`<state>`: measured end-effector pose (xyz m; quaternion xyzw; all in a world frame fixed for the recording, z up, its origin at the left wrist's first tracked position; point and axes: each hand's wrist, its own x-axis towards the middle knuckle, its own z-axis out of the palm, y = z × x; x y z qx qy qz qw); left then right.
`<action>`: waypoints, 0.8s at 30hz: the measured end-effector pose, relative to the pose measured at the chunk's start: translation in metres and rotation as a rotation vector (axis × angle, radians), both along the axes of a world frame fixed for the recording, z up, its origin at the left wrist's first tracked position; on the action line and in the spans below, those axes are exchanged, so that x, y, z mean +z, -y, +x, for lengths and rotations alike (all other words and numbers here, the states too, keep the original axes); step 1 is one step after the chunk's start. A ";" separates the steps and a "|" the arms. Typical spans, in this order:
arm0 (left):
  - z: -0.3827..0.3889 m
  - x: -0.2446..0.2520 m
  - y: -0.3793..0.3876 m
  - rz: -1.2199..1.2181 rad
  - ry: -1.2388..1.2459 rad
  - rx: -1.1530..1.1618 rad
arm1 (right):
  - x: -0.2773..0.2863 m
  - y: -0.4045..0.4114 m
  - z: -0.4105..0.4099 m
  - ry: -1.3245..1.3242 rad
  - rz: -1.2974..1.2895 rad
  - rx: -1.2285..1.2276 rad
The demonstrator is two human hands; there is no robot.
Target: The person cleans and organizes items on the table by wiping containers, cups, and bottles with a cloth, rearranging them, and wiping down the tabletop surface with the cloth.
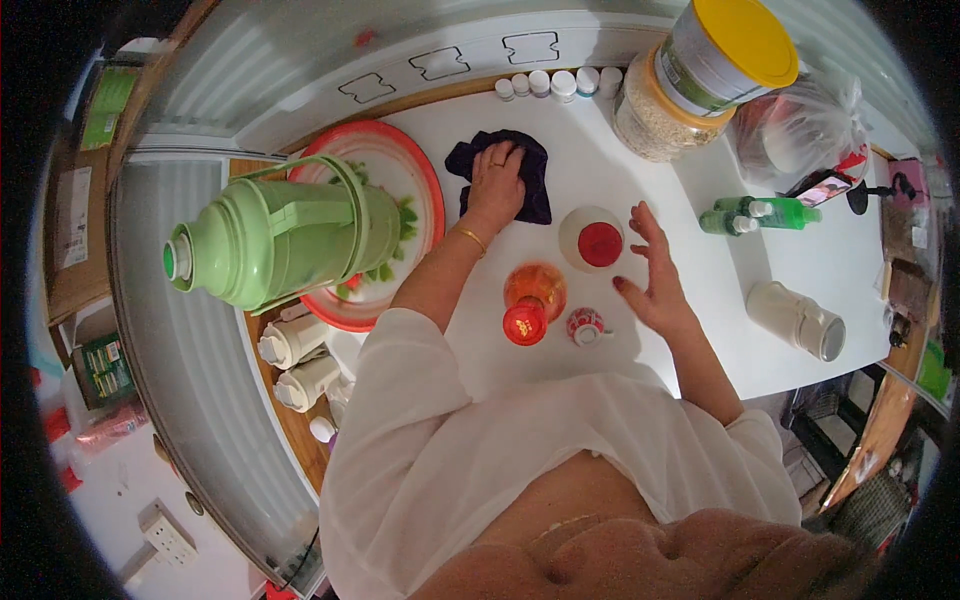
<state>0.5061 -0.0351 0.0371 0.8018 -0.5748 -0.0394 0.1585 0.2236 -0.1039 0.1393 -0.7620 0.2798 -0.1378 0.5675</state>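
My left hand lies on a crumpled dark cloth on the white table, fingers bent over it; whether it grips the fabric I cannot tell. Off to the right, my right hand hovers with its fingers apart and nothing in it. Between the hands is a round translucent container with a red centre. Nearer my body stands an orange bottle with a red cap. Beside it a small red-and-white patterned cup is tipped or upside down, its handle to the right.
At the left, a green thermos flask stands on a red-rimmed tray. Small white-capped jars line the back edge. A large grain jar carries a yellow-lidded tin. Green bottles and a cream flask are at right.
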 end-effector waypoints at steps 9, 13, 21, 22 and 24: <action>0.008 -0.007 0.047 -0.018 -0.045 -0.058 | 0.007 0.006 0.035 0.233 -0.295 0.112; 0.003 -0.001 0.056 0.010 -0.054 -0.141 | 0.010 0.011 0.042 0.245 -0.332 0.153; -0.011 0.000 0.022 0.027 -0.054 -0.331 | 0.003 0.013 0.044 0.225 -0.208 0.164; -0.014 0.001 0.014 0.019 -0.060 -0.326 | 0.003 0.013 0.043 0.219 -0.188 0.192; -0.021 0.006 -0.002 0.009 -0.064 -0.303 | 0.012 0.012 0.038 0.173 -0.126 0.159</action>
